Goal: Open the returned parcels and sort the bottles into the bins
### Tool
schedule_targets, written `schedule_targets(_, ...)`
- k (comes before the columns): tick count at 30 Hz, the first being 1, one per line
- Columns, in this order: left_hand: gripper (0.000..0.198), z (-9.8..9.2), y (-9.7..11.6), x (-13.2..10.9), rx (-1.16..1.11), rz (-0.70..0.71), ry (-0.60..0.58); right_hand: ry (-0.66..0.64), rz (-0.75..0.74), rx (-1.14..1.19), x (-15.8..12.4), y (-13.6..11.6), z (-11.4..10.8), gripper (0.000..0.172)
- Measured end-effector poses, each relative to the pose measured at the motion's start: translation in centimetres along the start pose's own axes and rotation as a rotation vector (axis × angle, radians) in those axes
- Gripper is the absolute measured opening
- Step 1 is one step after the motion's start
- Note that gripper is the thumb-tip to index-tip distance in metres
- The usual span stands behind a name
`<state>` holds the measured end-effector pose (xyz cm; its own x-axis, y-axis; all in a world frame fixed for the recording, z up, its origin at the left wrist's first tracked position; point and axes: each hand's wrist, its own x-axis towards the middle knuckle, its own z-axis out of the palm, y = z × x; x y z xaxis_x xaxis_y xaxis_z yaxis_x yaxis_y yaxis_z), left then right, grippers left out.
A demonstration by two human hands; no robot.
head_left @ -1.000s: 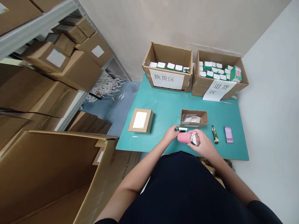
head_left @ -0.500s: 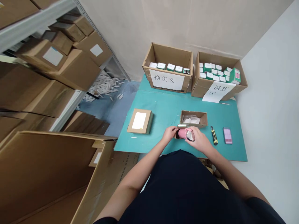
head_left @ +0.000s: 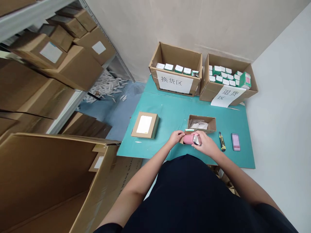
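Note:
A pink bottle with a silvery end lies tilted at the near middle of the table. My right hand is wrapped round its silvery end from the right. The bottle's other end is inside the open mouth of a small cardboard box, mostly covered by hands and bottle. My left hand pinches the edge of that box on its left side. A white-and-green flap shows just above the bottle. Right behind stands an open brown carton with clear plastic wrapping in it.
On the green table lie a closed labelled carton, a yellow-black box cutter and a blurred pinkish object. Two large signed cartons, left and right, hold white-and-green boxes. Shelves of cartons stand left.
The pink bottle has shifted slightly left, further into the small box, with my right hand on it. My left hand keeps its pinch on the box. The camera view has moved a little.

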<state>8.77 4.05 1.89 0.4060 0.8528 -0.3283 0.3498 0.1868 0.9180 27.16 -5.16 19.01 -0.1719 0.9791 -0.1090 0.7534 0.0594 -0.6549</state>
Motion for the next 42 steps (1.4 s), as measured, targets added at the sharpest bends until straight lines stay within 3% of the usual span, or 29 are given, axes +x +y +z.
schedule_targets(9, 0.015, 0.2, -0.7, 0.4, -0.13, -0.033, -0.018, 0.109, 0.042, 0.084, -0.2, 0.3, -0.1, 0.056)
schedule_targets(14, 0.028, -0.4, -1.2, 0.7, -0.15, -0.054, -0.044, -0.009, -0.084, 0.065, -0.6, 1.7, -0.4, 0.055)
schedule_targets(19, 0.031, -0.5, -1.5, 0.8, -0.057, -0.009, -0.022, -0.087, -0.201, -0.041, -1.4, 1.2, -1.2, 0.051)
schedule_targets(25, 0.027, 0.1, -1.8, 0.5, 0.003, 0.026, -0.005, -0.281, -0.192, -0.209, 0.0, -0.9, -2.7, 0.039)
schedule_targets(29, 0.022, 0.3, -1.6, 0.4, 0.076, 0.053, 0.027, -0.481, -0.152, -0.333, 2.4, -1.6, -3.1, 0.044)
schedule_targets(35, 0.019, 0.3, -1.6, 0.2, 0.157, 0.112, 0.037, -0.749, -0.235, -0.462, 4.2, -0.5, -0.3, 0.045)
schedule_targets(42, 0.016, 0.6, -1.5, -0.2, 0.178, 0.124, 0.057, -0.887, -0.197, -0.538, 5.9, 1.1, 2.9, 0.055)
